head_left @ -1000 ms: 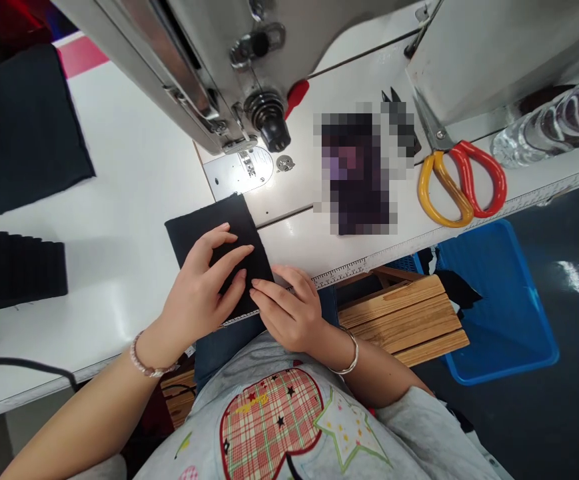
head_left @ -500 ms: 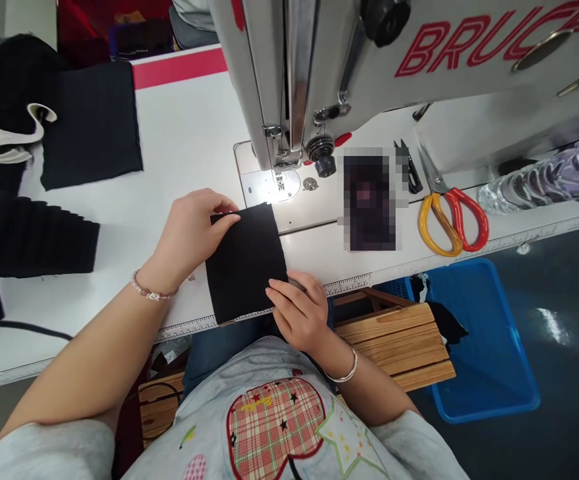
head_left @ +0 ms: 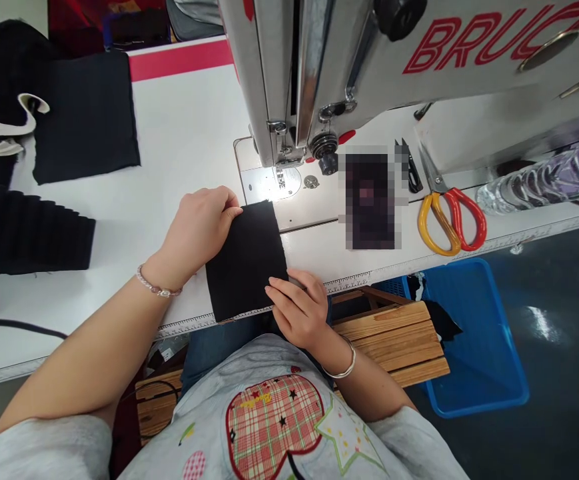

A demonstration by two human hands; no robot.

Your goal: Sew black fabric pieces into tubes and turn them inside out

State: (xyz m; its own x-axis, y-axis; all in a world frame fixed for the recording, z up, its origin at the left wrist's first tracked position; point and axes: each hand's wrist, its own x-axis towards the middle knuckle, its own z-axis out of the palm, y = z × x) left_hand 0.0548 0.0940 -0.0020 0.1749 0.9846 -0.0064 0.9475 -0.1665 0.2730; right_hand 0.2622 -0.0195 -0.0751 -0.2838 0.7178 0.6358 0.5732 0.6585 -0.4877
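Holding: the left hand [head_left: 199, 230] sits curled on the far corner of a black cloth piece [head_left: 246, 260], and the right hand [head_left: 294, 310] lies on its near corner.
Fingers: the left fingers [head_left: 226, 207] are bent over the cloth edge, but I cannot tell if they pinch it. The right fingers [head_left: 282, 297] are open and press flat on the cloth.
Cloth place: it lies flat on the white worktop [head_left: 169, 113], with its far edge just at the steel needle plate [head_left: 264, 187].
Just changed: the left hand has moved from the cloth's middle to its far corner, and the cloth now lies flat under both hands, close to the presser foot [head_left: 280, 177].
Writing: the sewing machine [head_left: 309, 60] carries big red letters, "BRUCE". The numbers on the tape measure [head_left: 349, 285] along the worktop edge are too small to read.
Nearby: yellow-and-red scissors [head_left: 432, 230] lie on the worktop, near a blurred object [head_left: 366, 200]. A blue plastic tray [head_left: 474, 373] is on the floor.
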